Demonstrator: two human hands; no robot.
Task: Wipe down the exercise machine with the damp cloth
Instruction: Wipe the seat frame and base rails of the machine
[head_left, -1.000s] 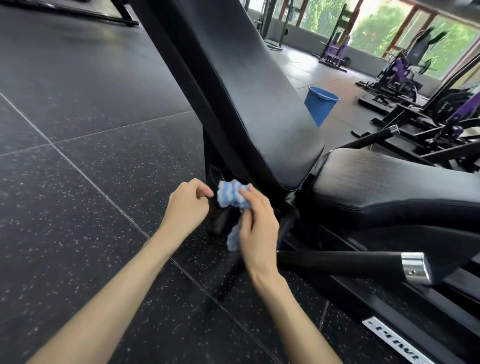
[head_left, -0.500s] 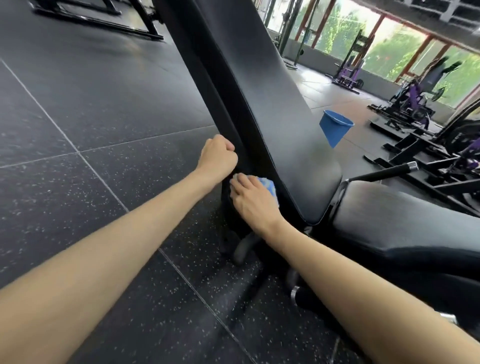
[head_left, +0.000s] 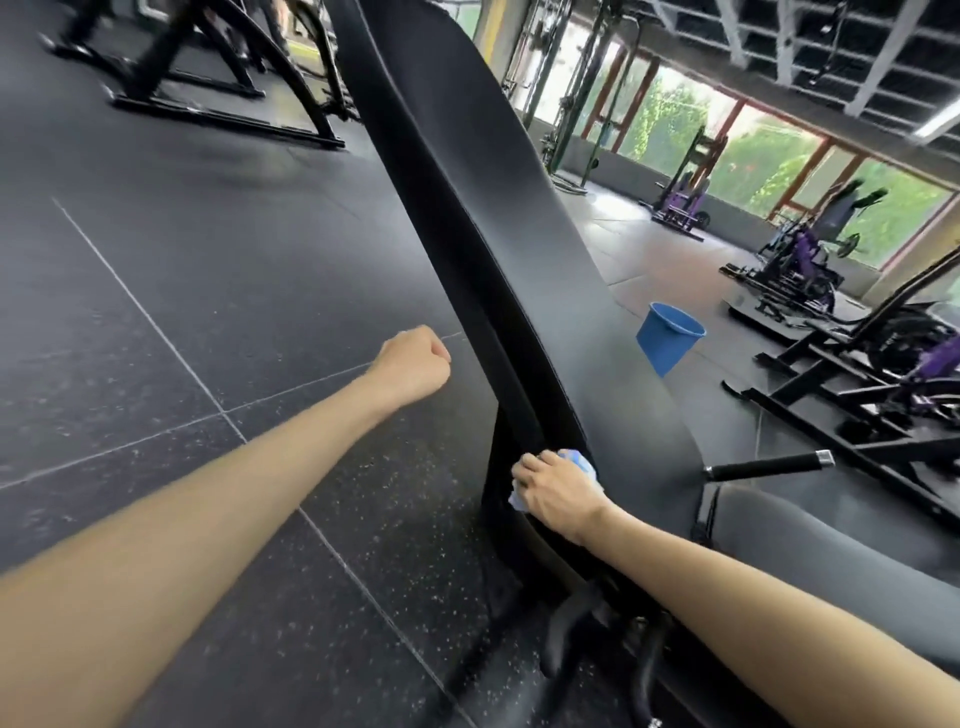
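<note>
Person leans over black exercise machine (head_left: 524, 270) in gym. Right hand (head_left: 558, 491), fingers closed around blue damp cloth (head_left: 579, 460), presses it against lower side edge of tilted backrest pad. Left hand (head_left: 413, 366) hovers as closed fist, holding nothing, just left of pad. Blue bucket (head_left: 667, 338) stands on floor beyond. Step in hand: wiping pad edge. Next move likely calls for sliding cloth upward along edge, keeping pressure.

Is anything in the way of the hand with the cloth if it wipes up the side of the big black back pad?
Nothing visible blocks it. The right hand presses the blue cloth on the lower side edge of the back pad, and that edge is bare above. The left hand, a closed fist, floats off to the side, not touching it.
</note>
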